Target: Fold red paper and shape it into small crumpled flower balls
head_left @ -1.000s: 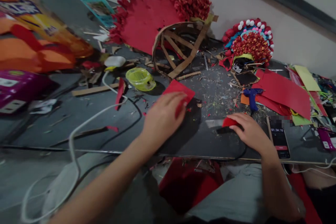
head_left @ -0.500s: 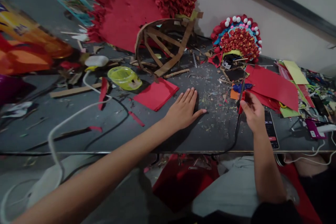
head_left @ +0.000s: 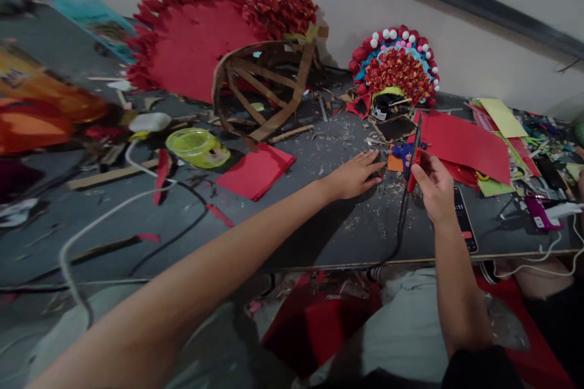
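My left hand [head_left: 353,177] rests on the dark tabletop, fingers stretched and spread, holding nothing. Its fingertips lie just left of a small orange square [head_left: 395,162]. My right hand [head_left: 432,187] is closed around a red-and-black corded tool [head_left: 413,176]; the exact kind is not clear. A long thin dark part stands up from it, and a black cord [head_left: 400,228] hangs from it toward the table edge. Behind the tool lies a small blue object [head_left: 403,151]. Red sheets [head_left: 465,143] are spread just beyond my right hand.
A stack of red paper [head_left: 256,171], a yellow-green container [head_left: 197,148] and a cardboard strip frame [head_left: 269,88] lie left of centre. Red decorated headdress-like pieces [head_left: 401,73] stand at the back. A phone [head_left: 464,222] sits by my right wrist. Scraps litter the table; a white cable [head_left: 123,209] crosses the left.
My left hand has slid right and slightly forward across the table toward the orange square. My right hand keeps hold of the corded tool. The whole view has shifted a little.
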A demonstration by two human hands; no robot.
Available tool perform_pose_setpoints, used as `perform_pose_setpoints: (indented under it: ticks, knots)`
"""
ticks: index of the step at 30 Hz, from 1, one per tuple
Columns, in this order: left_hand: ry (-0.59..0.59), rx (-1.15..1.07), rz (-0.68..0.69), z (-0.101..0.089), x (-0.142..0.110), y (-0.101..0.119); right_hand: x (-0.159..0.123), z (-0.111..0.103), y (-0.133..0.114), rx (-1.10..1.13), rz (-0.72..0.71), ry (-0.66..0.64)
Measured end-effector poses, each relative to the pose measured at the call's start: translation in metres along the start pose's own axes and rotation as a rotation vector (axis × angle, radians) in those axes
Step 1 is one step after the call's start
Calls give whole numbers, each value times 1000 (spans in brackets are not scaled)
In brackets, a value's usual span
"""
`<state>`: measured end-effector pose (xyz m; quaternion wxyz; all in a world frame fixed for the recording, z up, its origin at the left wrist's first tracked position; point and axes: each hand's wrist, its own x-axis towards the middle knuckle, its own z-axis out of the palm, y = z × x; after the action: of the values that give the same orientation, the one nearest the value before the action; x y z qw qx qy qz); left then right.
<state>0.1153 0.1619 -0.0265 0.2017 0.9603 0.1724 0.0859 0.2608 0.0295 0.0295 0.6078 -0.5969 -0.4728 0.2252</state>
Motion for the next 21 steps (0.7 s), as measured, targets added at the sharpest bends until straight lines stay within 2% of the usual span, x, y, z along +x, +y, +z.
perform_pose_setpoints:
  ticks: [5,12,14,16,18,20,21]
  knots:
    - [-17,-109,119,0,-17,-1,2,1,2,2,-1,-16]
    - [-13,-414,227,-1,-73,15,3,1,-1,25,20,-33]
    - [-22,-415,239,-6,-88,20,4,2,-2,46,8,-32]
    - [34,-370,229,-12,-98,20,4,2,-4,68,4,-33]
    - [160,-284,114,-16,-100,14,4,2,-4,84,5,-35]
    - [257,-138,-125,-17,-94,3,4,3,-5,87,10,-42]
    - [250,-50,-245,-16,-89,-3,4,3,-5,81,12,-46]
